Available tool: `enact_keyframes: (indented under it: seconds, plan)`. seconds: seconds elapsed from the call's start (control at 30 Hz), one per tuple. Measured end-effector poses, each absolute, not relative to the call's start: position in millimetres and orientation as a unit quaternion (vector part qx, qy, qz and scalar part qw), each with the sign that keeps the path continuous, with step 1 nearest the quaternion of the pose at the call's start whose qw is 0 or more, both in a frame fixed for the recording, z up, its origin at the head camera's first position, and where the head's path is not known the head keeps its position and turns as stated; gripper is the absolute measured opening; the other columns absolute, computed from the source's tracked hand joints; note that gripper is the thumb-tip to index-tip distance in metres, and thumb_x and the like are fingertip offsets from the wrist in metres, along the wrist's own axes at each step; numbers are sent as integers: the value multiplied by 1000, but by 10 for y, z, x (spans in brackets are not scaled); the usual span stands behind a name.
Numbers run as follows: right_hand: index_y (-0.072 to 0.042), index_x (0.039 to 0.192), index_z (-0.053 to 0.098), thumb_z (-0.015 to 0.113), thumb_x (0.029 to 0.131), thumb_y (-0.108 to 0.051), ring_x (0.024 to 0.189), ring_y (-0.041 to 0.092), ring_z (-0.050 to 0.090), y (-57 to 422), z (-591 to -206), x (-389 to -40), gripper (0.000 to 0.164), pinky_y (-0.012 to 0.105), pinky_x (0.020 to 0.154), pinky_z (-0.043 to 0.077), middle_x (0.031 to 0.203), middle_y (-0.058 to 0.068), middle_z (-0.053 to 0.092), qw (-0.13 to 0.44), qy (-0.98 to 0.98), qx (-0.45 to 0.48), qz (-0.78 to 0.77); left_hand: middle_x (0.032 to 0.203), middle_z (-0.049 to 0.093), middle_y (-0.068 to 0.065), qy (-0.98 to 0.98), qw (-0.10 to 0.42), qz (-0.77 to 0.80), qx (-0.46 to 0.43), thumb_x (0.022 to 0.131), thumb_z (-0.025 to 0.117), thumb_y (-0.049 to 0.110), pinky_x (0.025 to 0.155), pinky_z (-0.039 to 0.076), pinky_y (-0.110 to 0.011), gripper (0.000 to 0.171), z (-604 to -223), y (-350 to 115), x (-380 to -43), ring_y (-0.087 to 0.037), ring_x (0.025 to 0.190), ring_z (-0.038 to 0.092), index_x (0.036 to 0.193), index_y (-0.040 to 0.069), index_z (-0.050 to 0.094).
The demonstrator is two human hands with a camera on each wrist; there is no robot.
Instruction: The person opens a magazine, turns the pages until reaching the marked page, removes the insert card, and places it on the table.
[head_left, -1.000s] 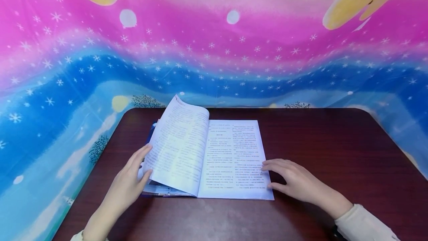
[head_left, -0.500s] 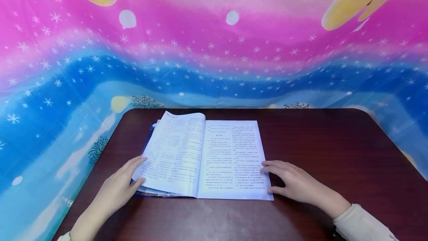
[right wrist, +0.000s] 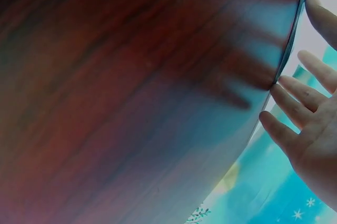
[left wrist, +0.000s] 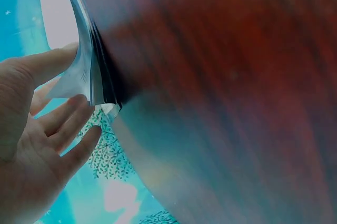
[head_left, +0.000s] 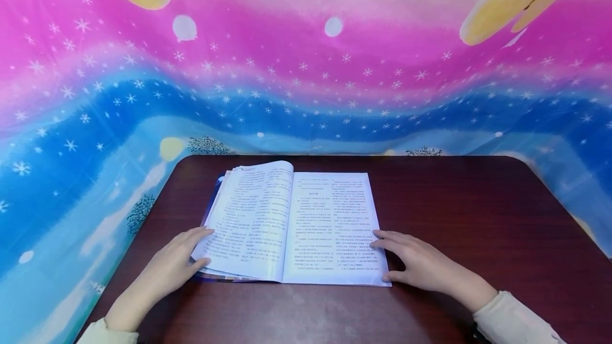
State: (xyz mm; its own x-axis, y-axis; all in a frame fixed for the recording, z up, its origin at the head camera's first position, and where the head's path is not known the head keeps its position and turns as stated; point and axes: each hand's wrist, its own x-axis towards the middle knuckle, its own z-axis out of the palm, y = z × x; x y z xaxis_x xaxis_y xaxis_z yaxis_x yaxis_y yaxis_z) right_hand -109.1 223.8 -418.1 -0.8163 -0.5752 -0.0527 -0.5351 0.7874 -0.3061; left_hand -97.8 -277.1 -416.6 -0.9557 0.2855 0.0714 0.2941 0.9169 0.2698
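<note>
An open magazine (head_left: 330,227) with printed text lies on the dark wooden table. Its left-hand page (head_left: 248,216) bows up near the spine, over other pages and a dark blue cover edge. At the lower left edge, my left hand (head_left: 164,264) touches the page with fingertips and thumb spread apart. In the left wrist view, the stacked page edges (left wrist: 89,60) stand beside the thumb and fingers, part of one finger hidden behind a page corner. My right hand (head_left: 425,259) rests its extended fingertips on the right edge of the right-hand page.
The brown table (head_left: 478,211) with rounded far corners reflects light. Behind and beside it hangs a pink and blue cloth (head_left: 306,78) with snowflakes. Pale sleeves (head_left: 516,317) cover both forearms.
The raised left-hand page has come down to the left and lies flatter. My left hand went down and left with it, fingertips now over its edge. My right hand has barely moved.
</note>
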Motion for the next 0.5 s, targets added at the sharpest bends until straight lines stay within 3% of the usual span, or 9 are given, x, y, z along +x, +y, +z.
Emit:
enact_keyframes:
  seconds: [0.5]
  plan:
    - [-10, 131, 64, 85, 78, -34, 133, 33, 48, 2221, -4171, -1091, 62, 55, 103, 43, 146, 12, 50, 69, 941, -306, -131, 141, 48, -29, -978, -31, -153, -137, 81, 83, 19, 96, 44, -62, 59, -4204, -2831, -1023, -48, 127, 47, 131, -2, 60]
